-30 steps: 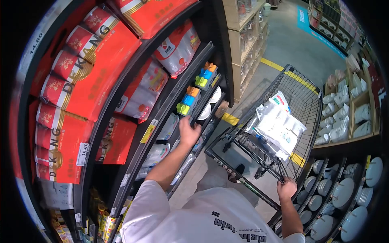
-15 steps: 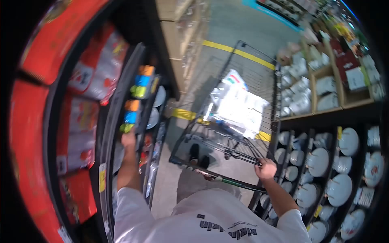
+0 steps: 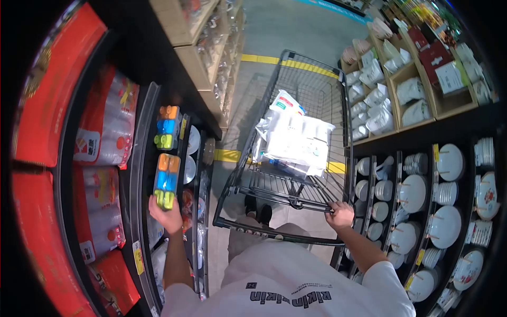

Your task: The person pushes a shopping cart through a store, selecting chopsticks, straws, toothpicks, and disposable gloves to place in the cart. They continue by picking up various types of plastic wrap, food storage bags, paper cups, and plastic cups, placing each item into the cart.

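Observation:
My left hand [image 3: 168, 215] has its fingers wrapped round the near, green end of a pack of orange, blue and green pieces [image 3: 167, 179] at the shelf on the left. A second pack in the same colours [image 3: 167, 127] sits just beyond it. On the other side, my right hand [image 3: 339, 214] is closed on the near right corner of a dark wire shopping cart [image 3: 248, 191]. White plastic-wrapped packages [image 3: 298, 136] lie inside the cart basket, bright under the light.
Red boxes [image 3: 58, 100] and plastic-wrapped packs [image 3: 108, 119] fill the left shelving. To the right, a black rack holds white plates [image 3: 444, 227] and stacked bowls. Wooden bins [image 3: 435, 113] stand beyond it. Yellow lines [image 3: 228, 155] cross the grey floor.
The view has shifted, and the near coloured pack now shows larger and lower. My left hand has its fingers further round the pack's end. My right hand stays on the cart.

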{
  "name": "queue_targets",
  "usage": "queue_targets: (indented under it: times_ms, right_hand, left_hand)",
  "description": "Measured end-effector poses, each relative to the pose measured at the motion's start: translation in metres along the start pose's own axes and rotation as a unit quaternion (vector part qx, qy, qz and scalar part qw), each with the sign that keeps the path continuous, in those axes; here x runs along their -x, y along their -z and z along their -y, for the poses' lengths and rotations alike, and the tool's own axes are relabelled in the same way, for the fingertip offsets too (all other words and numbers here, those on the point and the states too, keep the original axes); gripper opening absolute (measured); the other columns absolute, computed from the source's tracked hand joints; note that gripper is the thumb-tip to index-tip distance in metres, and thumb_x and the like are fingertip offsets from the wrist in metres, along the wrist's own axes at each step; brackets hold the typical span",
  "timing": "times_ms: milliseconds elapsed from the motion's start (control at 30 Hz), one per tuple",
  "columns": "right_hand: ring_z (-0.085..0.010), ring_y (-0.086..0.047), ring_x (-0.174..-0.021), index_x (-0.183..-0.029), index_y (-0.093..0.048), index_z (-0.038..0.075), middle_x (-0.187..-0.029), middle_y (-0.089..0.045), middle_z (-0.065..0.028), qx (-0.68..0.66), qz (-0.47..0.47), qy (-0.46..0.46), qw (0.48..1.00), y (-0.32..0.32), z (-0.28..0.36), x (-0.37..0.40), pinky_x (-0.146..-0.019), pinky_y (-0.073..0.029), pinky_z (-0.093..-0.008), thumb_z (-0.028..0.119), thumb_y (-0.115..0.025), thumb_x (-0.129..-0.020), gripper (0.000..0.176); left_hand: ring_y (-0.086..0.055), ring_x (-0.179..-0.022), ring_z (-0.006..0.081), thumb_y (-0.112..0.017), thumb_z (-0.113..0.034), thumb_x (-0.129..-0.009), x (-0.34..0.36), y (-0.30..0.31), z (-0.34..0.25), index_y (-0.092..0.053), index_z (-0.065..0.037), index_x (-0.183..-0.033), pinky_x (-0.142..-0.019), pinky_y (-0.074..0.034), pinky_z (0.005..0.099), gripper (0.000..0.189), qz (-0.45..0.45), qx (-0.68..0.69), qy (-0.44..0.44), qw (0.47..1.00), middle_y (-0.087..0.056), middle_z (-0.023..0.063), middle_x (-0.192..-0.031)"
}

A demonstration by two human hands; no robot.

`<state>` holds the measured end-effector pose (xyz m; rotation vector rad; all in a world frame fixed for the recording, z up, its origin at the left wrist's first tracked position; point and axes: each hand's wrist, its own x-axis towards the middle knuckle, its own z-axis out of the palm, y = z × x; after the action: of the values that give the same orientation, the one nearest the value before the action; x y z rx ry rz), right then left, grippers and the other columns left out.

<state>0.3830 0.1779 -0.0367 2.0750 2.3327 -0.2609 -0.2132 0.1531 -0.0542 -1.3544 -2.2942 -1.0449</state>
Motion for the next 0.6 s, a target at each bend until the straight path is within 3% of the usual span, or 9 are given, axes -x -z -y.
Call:
queue_targets:
  times_ms: [133,200,233,267,300,433,500,567,600]
  right_hand:
    - [-0.0247,-0.066,-0.091,-0.102,-0.075,0.019,-0.093,-0.070,-0.0020,-0.015,-0.014,0.009,1.000,-0.003,-0.003,0.000,-0.079,-0.049,-0.0418,0.030,-0.076,-0.069,0.035]
    - [-0.0242,-0.065,-0.088,-0.098,-0.075,0.018,-0.088,-0.068,-0.0016,-0.025,-0.029,0.008,0.999,-0.001,-0.001,0.001,-0.079,-0.048,-0.0419,0.030,-0.077,-0.068,0.033]
    - [-0.0241,-0.065,-0.088,-0.097,-0.075,0.018,-0.087,-0.067,-0.0014,-0.027,-0.029,0.004,0.999,0.001,0.000,0.001,-0.079,-0.048,-0.0417,0.030,-0.078,-0.067,0.032]
    - [-0.0240,-0.065,-0.087,-0.096,-0.074,0.018,-0.086,-0.067,-0.0013,-0.029,-0.031,0.000,0.999,0.002,0.001,0.000,-0.079,-0.048,-0.0416,0.030,-0.078,-0.067,0.032]
    - [-0.0241,-0.065,-0.086,-0.092,-0.074,0.017,-0.084,-0.066,-0.0014,-0.031,-0.044,-0.004,0.999,-0.002,0.000,0.000,-0.078,-0.048,-0.0418,0.030,-0.077,-0.067,0.028]
    - [-0.0243,-0.065,-0.086,-0.084,-0.073,0.015,-0.083,-0.067,-0.0021,-0.047,-0.033,-0.014,0.998,-0.001,-0.002,0.000,-0.080,-0.049,-0.0419,0.031,-0.077,-0.068,0.024]
    - [-0.0239,-0.066,-0.087,-0.084,-0.073,0.014,-0.084,-0.068,-0.0019,-0.041,-0.051,-0.011,0.998,-0.004,-0.003,0.002,-0.081,-0.049,-0.0415,0.031,-0.077,-0.068,0.024]
    - [-0.0236,-0.066,-0.087,-0.084,-0.074,0.015,-0.085,-0.069,-0.0020,-0.043,-0.052,-0.017,0.998,-0.005,-0.002,0.002,-0.083,-0.050,-0.0407,0.032,-0.078,-0.067,0.025]
    - [-0.0238,-0.066,-0.088,-0.085,-0.074,0.015,-0.085,-0.069,-0.0021,-0.043,-0.050,-0.021,0.998,-0.004,-0.003,0.001,-0.083,-0.050,-0.0409,0.032,-0.078,-0.067,0.025]
  left_hand:
    - [-0.047,-0.132,0.0418,-0.084,-0.007,-0.071,-0.006,0.060,-0.071,-0.052,0.002,-0.134,-0.112,-0.035,0.0525,0.071,0.027,0.046,-0.066,0.996,-0.050,0.0228,-0.141]
    - [-0.046,-0.132,0.0407,-0.082,-0.006,-0.073,-0.019,0.080,-0.121,-0.049,0.002,-0.137,-0.114,-0.035,0.0507,0.073,0.048,0.124,-0.046,0.990,-0.045,0.0220,-0.144]
    - [-0.046,-0.132,0.0353,-0.080,-0.003,-0.074,-0.027,0.082,-0.137,-0.045,0.001,-0.140,-0.114,-0.036,0.0465,0.075,0.093,0.169,-0.054,0.980,-0.042,0.0198,-0.144]
    - [-0.047,-0.130,0.0297,-0.079,-0.002,-0.075,-0.031,0.071,-0.155,-0.044,0.000,-0.141,-0.112,-0.039,0.0421,0.075,0.144,0.325,0.022,0.934,-0.044,0.0175,-0.141]
    - [-0.052,-0.125,0.0251,-0.079,-0.002,-0.076,-0.040,0.067,-0.177,-0.043,-0.001,-0.141,-0.108,-0.042,0.0387,0.074,0.215,0.316,0.037,0.923,-0.048,0.0137,-0.136]
    - [-0.062,-0.107,0.0170,-0.077,-0.009,-0.086,-0.046,-0.039,-0.228,-0.049,-0.001,-0.137,-0.092,-0.051,0.0318,0.059,0.483,0.453,0.109,0.742,-0.062,0.0075,-0.118]
    - [-0.063,-0.104,0.0151,-0.078,-0.009,-0.085,-0.031,-0.098,-0.249,-0.050,-0.001,-0.138,-0.089,-0.053,0.0312,0.060,0.563,0.391,0.097,0.722,-0.065,0.0067,-0.115]
    - [-0.065,-0.103,0.0200,-0.079,-0.016,-0.085,-0.016,-0.135,-0.264,-0.050,0.002,-0.140,-0.090,-0.053,0.0331,0.065,0.597,0.357,0.030,0.718,-0.066,0.0128,-0.117]
    - [-0.065,-0.105,0.0226,-0.079,-0.019,-0.084,-0.014,-0.149,-0.271,-0.050,0.002,-0.141,-0.091,-0.053,0.0339,0.067,0.587,0.291,0.001,0.755,-0.065,0.0150,-0.118]
